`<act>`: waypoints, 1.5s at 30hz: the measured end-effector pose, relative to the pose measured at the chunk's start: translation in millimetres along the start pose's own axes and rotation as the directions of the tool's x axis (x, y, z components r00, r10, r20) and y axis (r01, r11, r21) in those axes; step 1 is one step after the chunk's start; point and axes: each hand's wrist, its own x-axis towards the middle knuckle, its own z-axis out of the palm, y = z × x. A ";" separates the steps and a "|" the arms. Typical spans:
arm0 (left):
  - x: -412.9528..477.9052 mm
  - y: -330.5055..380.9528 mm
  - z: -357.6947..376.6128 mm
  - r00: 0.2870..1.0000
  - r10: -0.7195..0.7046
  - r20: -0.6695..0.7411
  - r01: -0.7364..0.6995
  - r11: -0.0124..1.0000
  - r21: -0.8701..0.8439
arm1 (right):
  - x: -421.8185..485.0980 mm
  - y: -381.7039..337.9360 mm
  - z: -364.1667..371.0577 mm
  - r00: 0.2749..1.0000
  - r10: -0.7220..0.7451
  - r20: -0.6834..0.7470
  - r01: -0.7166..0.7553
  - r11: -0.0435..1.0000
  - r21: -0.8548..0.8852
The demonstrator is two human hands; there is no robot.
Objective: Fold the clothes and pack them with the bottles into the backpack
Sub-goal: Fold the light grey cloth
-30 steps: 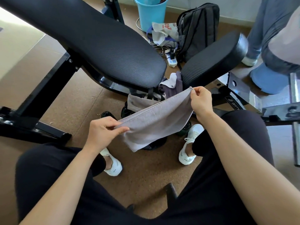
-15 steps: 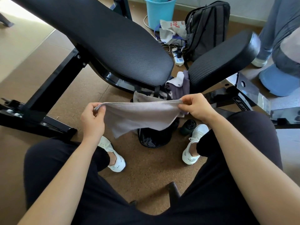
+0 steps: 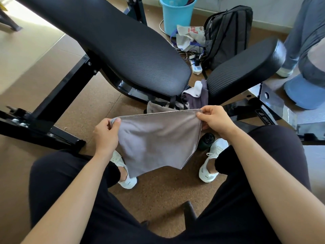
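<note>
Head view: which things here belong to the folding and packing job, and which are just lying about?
Job: grey cloth, pinched by left hand and right hand; clothes pile behind it; dark bottle by the right shoe; upright backpack, perhaps.
Lying about: blue bucket, power strip, weight bench, printed bag.

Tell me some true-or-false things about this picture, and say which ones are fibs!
1. The left hand and right hand both hold the cloth. True.
2. The bucket is red. False: it is blue.
3. The backpack lies on the person's lap. False: it stands on the floor, near the bucket.
4. A dark bottle sits by the right shoe. True.
</note>
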 end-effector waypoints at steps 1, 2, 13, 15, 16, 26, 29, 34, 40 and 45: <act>-0.1 0.3 0.7 1.000 -0.010 -0.007 0.009 1.000 -0.021 | -1.1 -1.6 0.8 1.000 -0.004 -0.013 0.004 1.000 0.004; -0.8 1.6 0.9 1.000 -0.020 -0.007 0.020 0.999 -0.032 | -2.5 -3.0 1.7 1.000 -0.007 -0.030 0.008 1.000 0.008; -35.7 30.1 15.8 0.904 0.202 0.375 -0.135 0.971 -0.199 | -44.8 -22.0 43.7 0.975 -0.099 0.197 0.061 0.980 0.190; -45.8 36.4 20.1 0.857 0.269 0.440 -0.182 0.956 -0.231 | -51.8 -23.7 53.4 0.956 -0.128 0.263 0.084 0.981 0.173; -50.5 39.4 22.3 0.833 0.298 0.465 -0.208 0.949 -0.236 | -54.8 -24.8 57.4 0.946 -0.140 0.292 0.098 0.983 0.155; -60.6 51.2 25.8 0.771 0.341 0.538 -0.150 0.919 -0.366 | -63.8 -32.1 62.3 0.891 -0.156 0.426 0.074 0.977 0.201; -63.6 54.8 26.9 0.754 0.338 0.564 -0.125 0.916 -0.382 | -65.4 -28.7 67.0 0.897 -0.270 0.351 0.234 0.962 0.141; -62.7 56.0 28.2 0.715 0.349 0.606 -0.110 0.912 -0.396 | -60.0 -33.6 66.3 0.833 -0.484 0.267 0.502 0.865 0.000; -61.6 53.3 29.9 0.730 0.383 0.565 -0.141 0.894 -0.424 | -49.1 -31.3 60.9 0.868 -0.370 0.331 0.432 0.892 -0.135; -60.1 37.7 38.5 0.650 0.351 0.674 -0.225 0.936 -0.270 | -50.6 -35.6 53.7 0.880 -0.375 0.290 0.379 0.924 0.046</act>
